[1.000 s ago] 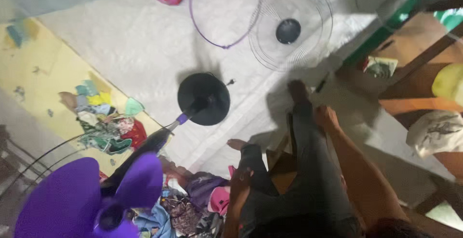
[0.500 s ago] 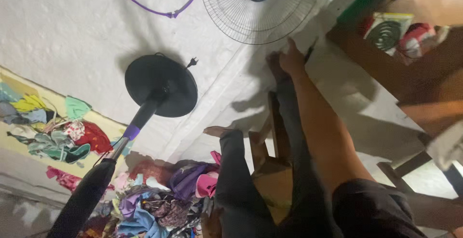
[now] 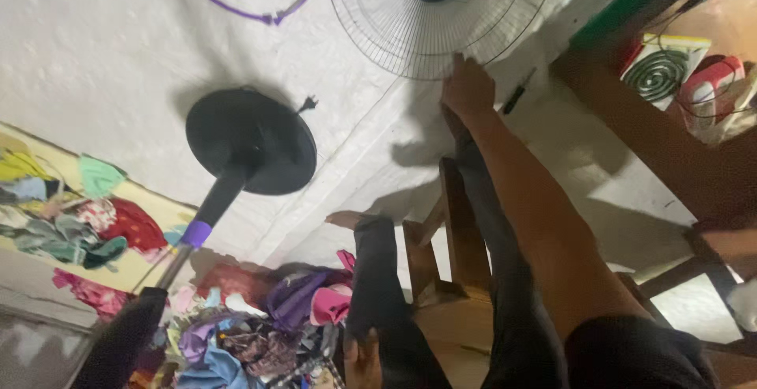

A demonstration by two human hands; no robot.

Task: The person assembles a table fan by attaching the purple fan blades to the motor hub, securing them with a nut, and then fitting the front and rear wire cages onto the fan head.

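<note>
Covering the floor, a white sheet [image 3: 118, 50] bears scattered clothes [image 3: 260, 326].

The right arm is stretched out toward twelve o'clock, and the right hand [image 3: 467, 89] is seen from the back with its fingers spread. The left hand [image 3: 361, 360] is held low at six o'clock, fingers loosely curled, nothing gripped.

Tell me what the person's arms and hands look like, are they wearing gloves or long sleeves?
No gloves: the right hand is bare, with no ring or watch showing. The right arm is bare up to a short black sleeve. Only a bare bit of the left hand shows at the bottom edge.
</note>
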